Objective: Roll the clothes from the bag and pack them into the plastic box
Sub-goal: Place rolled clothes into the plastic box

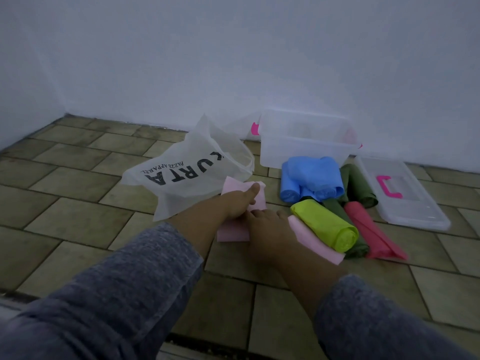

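One pink garment point(232, 233), long axis toward bag point(187, 162), left hand point(235, 203) gripping

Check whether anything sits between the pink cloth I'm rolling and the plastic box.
Nothing blocks it outright. The box is open, its lid off to the right. The blue rolls lie just before its front wall and the bag lies left of them, so lift the pink cloth over or between them.

Tiled floor point(78, 183) (grimy, perhaps): bag point(187, 172), box point(301, 149), lid point(410, 203), rolled clothes point(324, 224).
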